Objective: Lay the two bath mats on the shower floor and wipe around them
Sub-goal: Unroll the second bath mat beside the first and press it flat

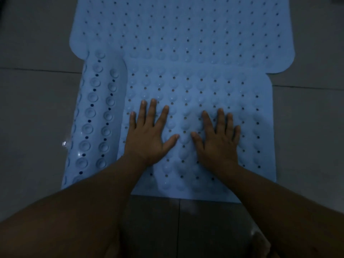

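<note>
Two light blue perforated bath mats lie on the grey tiled floor. The far mat (186, 25) is spread flat at the top of the view. The near mat (204, 86) overlaps its front edge and lies below it. The near mat's left edge (96, 118) is curled up and over, showing its suction cups. My left hand (149, 135) and my right hand (217, 138) press flat on the near mat side by side, fingers spread, holding nothing.
Grey floor tiles (37, 99) with dark grout lines surround the mats on both sides and in front. A small wet glint (64, 143) shows on the floor by the curled edge. The light is dim.
</note>
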